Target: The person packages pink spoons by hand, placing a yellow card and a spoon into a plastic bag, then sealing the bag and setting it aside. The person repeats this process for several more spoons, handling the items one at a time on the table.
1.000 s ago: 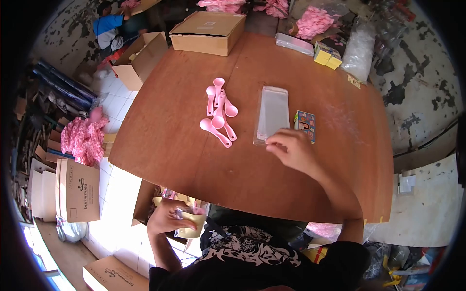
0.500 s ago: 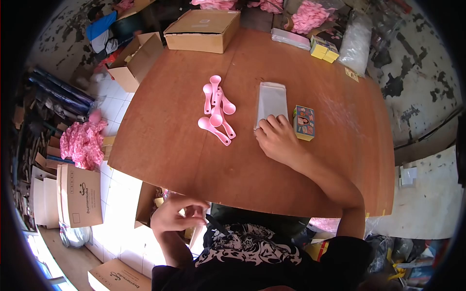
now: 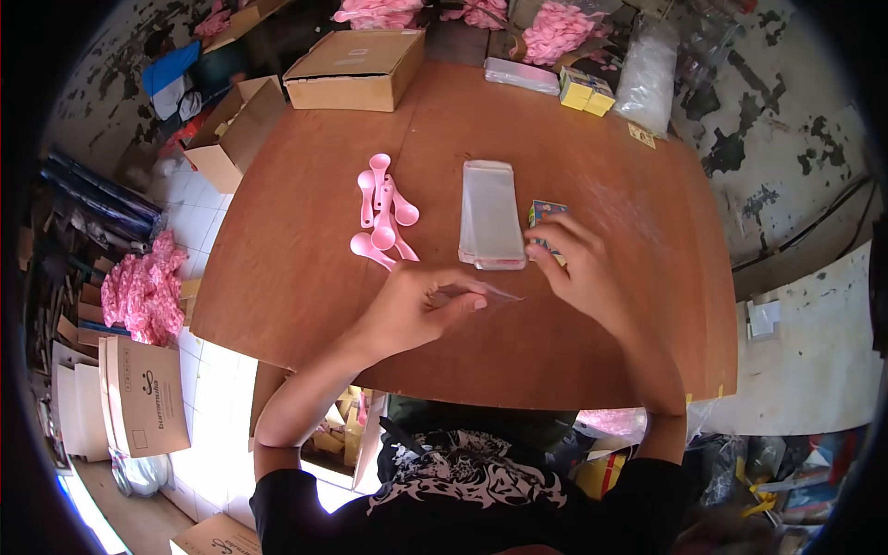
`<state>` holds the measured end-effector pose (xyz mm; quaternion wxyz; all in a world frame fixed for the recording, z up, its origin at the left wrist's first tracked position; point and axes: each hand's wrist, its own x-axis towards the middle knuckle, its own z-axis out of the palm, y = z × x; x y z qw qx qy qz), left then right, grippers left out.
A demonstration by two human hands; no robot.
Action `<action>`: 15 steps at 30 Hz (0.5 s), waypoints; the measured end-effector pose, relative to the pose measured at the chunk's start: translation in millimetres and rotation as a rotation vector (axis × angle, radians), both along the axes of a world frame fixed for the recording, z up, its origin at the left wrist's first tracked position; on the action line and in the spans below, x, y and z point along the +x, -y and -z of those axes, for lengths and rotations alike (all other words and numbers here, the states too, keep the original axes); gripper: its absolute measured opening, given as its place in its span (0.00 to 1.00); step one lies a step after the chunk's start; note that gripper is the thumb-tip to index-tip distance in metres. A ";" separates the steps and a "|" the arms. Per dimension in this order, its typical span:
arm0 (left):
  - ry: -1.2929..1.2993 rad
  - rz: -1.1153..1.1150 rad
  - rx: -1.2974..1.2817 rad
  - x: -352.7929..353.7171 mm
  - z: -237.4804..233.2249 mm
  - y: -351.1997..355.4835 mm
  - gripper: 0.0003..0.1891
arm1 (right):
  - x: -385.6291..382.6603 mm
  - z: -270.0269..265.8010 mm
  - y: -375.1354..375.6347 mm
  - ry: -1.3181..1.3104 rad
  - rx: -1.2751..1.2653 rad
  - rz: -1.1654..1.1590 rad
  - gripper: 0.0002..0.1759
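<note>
My left hand (image 3: 416, 303) is over the near part of the table, pinching a thin clear plastic bag (image 3: 502, 293) between thumb and fingers. To its right, my right hand (image 3: 585, 268) reaches over a small printed box (image 3: 548, 209) with a blue top, thumb and fingertips apart around its near end and hiding much of it. A stack of clear plastic bags (image 3: 490, 213) lies flat between the hands, further back. Several pink measuring spoons (image 3: 382, 239) lie in a loose pile beyond my left hand, which covers the tip of one handle.
A closed cardboard box (image 3: 356, 69) stands at the table's far left. Along the far edge are more plastic bags (image 3: 521, 76), yellow small boxes (image 3: 586, 91) and a clear plastic roll (image 3: 647, 88). An open carton (image 3: 236, 129) and pink bundles (image 3: 143, 291) are left of the table (image 3: 296, 222).
My left hand has come up from beside the table and now holds a clear bag. My right hand has left the bag stack and moved right to the small printed box.
</note>
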<state>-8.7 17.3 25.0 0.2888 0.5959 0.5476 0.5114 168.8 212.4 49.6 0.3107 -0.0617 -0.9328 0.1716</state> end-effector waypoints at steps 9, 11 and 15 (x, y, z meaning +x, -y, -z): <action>0.562 -0.304 -0.021 -9.9 18.7 12.6 0.19 | 34.4 55.3 -39.6 0.146 -0.111 0.151 0.11; 0.567 -0.325 -0.011 -6.9 22.1 10.8 0.19 | 35.8 49.3 -43.2 0.228 -0.260 0.199 0.10; 0.611 -0.331 -0.047 -5.3 19.9 9.8 0.20 | 31.1 40.3 -40.0 0.235 -0.160 0.227 0.10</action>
